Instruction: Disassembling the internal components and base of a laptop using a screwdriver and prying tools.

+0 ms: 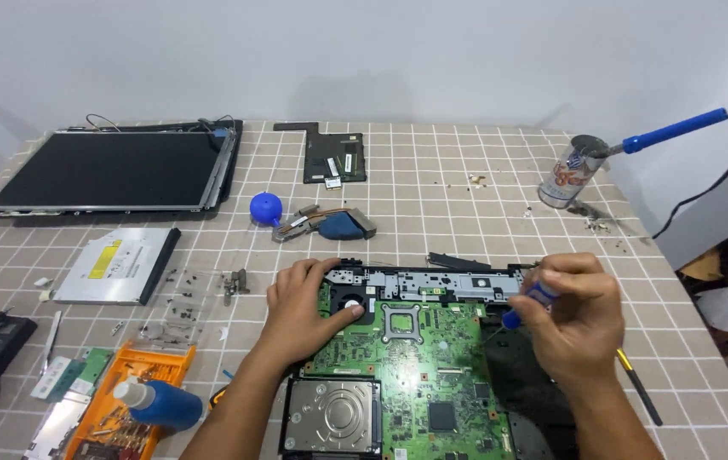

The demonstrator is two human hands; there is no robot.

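Pointing down-left, screwdriver (524, 305) (tilted, seemingly), motherboard (419, 366)

Even bright overhead light, soft shadows on wall, sharp focus, slight wide-angle bending.

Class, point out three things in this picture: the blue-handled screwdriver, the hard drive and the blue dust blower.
blue-handled screwdriver (524, 307): head view, on the blue handle showing below the right fingers.
hard drive (332, 416): head view, on its silver top plate.
blue dust blower (266, 207): head view, on the round bulb.
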